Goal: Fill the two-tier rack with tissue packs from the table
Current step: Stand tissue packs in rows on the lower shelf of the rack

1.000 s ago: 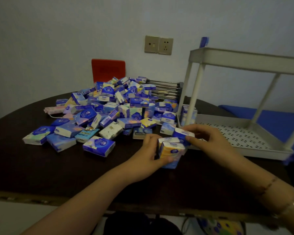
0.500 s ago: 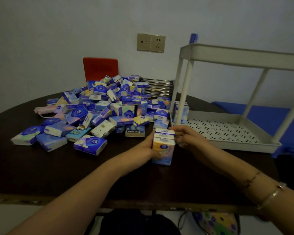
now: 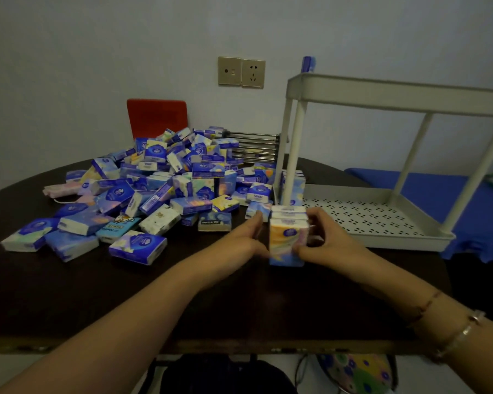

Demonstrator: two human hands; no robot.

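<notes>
- Left hand (image 3: 244,243) and right hand (image 3: 328,241) squeeze a small bunch of tissue packs (image 3: 287,237) between them, packs standing upright on edge, front one orange/pink/blue
- Left fingers (image 3: 256,220) lie fairly straight, pressed flat on the bunch's left side
- Right fingers (image 3: 315,218) curl round the bunch's right side and back, thumb low at the front corner; clamped on the packs
- Bunch sits at or just above the dark bench (image 3: 125,294), cannot tell if it touches; just in front of the rack's near-left corner
- White two-tier rack (image 3: 382,92) stands at the right end of the bench; perforated lower tier (image 3: 362,220) mostly bare
- A few upright packs (image 3: 295,187) stand at the lower tier's back-left corner, behind the post
- One blue pack (image 3: 308,64) sticks up over the top tier's far-left corner; rest of top tier hidden from this angle
- Big loose pile of packs (image 3: 160,183), mostly blue and white, covers the left-middle of the bench, well apart from the rack's floor
- Bracelets (image 3: 461,331) on the right wrist
- Red chair back (image 3: 157,118) behind the pile; wall socket plate (image 3: 241,72) above it; blue bed (image 3: 439,194) beyond the rack
</notes>
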